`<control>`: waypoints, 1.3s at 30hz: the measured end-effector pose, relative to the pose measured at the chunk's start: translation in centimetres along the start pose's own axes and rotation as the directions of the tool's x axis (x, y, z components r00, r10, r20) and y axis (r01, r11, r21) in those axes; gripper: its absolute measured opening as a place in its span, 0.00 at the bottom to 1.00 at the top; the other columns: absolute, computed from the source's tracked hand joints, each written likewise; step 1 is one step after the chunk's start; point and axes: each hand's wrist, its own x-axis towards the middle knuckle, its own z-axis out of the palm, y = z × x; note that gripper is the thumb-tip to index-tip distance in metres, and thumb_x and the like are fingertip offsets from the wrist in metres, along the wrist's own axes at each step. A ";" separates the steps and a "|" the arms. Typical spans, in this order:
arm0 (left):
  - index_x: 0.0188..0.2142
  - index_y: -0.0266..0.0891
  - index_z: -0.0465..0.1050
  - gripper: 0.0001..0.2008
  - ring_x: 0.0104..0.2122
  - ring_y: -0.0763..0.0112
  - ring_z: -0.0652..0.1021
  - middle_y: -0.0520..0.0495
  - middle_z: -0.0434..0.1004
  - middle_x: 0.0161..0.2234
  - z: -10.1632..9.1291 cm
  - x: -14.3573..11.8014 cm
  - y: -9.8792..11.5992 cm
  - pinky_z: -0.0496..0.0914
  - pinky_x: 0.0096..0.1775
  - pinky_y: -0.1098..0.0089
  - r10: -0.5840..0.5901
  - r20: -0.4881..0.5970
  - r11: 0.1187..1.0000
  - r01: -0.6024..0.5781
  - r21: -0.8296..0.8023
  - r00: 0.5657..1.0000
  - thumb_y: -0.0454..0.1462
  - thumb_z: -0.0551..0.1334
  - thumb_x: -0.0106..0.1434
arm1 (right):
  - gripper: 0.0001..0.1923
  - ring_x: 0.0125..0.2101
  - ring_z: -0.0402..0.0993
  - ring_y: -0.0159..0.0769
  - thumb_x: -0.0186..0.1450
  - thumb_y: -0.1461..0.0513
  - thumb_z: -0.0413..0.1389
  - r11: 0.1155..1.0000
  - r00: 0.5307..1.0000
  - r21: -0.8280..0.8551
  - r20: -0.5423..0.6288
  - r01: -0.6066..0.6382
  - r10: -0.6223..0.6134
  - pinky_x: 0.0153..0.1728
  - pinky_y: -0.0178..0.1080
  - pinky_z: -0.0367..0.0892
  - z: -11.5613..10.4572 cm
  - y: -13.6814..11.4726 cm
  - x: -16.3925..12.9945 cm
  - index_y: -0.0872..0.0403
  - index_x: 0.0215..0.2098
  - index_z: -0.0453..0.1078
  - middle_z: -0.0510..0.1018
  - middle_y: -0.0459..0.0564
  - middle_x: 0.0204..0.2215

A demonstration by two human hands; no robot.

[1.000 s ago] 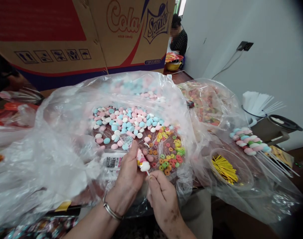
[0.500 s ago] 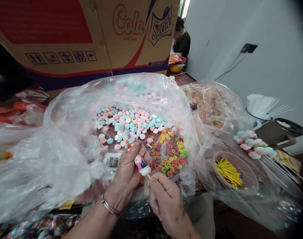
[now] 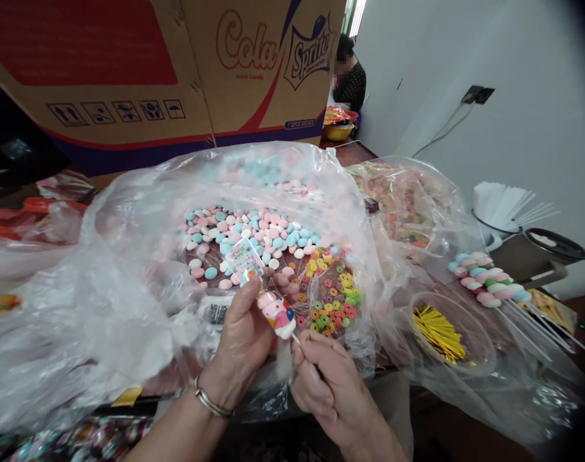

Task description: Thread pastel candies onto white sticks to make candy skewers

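- Left hand (image 3: 242, 340), with a metal bangle (image 3: 210, 403) at the wrist, closed with thumb and fingertips pinched on the pink-and-white lollipop (image 3: 277, 315) and its clear printed wrapper (image 3: 245, 260), which sticks up above the thumb.
- Right hand (image 3: 328, 385) curled into a loose fist just beside the left, fingertips clamped on the thin white stick (image 3: 296, 337) under the lollipop head.
- Lollipop held over the near edge of the big clear plastic bag (image 3: 129, 269), at the front middle of the bench.
- Inside that bag: a heap of pastel pink, blue and white round candies (image 3: 244, 234) toward the far side, and small coloured ring candies (image 3: 333, 292) on the right, just past the hands.
- A barcode label (image 3: 215, 313) lying in the bag, close to the left thumb.
- To the right, a second clear bag of mixed orange and green sweets (image 3: 398, 205).
- Near the right edge, a clear round bowl (image 3: 475, 350) holding yellow twist ties (image 3: 437, 330).
- Behind the bowl, 1 row of finished pastel candy skewers (image 3: 489, 281), sticks pointing right.
- Further right, a cup of white sticks (image 3: 504, 205) beside a dark lidded pot (image 3: 557, 244).
- At the far edge, a large cardboard box (image 3: 167, 70) printed "Cola" and "Sprite".
- Beyond it, another person (image 3: 349, 77) in dark clothing, well apart from the hands.
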 end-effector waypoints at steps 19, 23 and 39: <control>0.30 0.37 0.71 0.16 0.20 0.68 0.77 0.51 0.75 0.22 0.6 0.2 -0.4 0.69 0.19 0.74 0.044 -0.107 0.976 -0.020 0.216 0.993 0.43 0.74 0.52 | 0.16 0.19 0.62 0.30 0.72 0.55 0.44 0.347 0.854 -0.896 0.064 0.277 -0.516 0.23 0.32 0.57 -2.2 0.9 -0.1 0.53 0.33 0.67 0.65 0.42 0.18; 0.30 0.36 0.70 0.09 0.19 0.71 0.75 0.52 0.72 0.21 0.8 0.3 0.6 0.72 0.22 0.73 0.044 -0.144 0.988 -0.022 0.152 0.989 0.38 0.65 0.64 | 0.18 0.15 0.52 0.26 0.71 0.49 0.47 0.704 0.949 -0.672 -0.006 0.230 -0.316 0.17 0.31 0.50 -1.5 0.4 -0.3 0.52 0.31 0.64 0.57 0.36 0.14; 0.34 0.38 0.69 0.08 0.19 0.71 0.76 0.53 0.73 0.21 0.3 0.1 -0.2 0.73 0.24 0.72 0.153 -0.251 0.981 -0.117 0.153 0.956 0.40 0.60 0.67 | 0.17 0.22 0.65 0.32 0.73 0.53 0.42 0.158 0.918 -0.984 0.017 0.086 -0.396 0.24 0.33 0.55 -0.6 -0.7 -0.3 0.52 0.35 0.66 0.70 0.44 0.21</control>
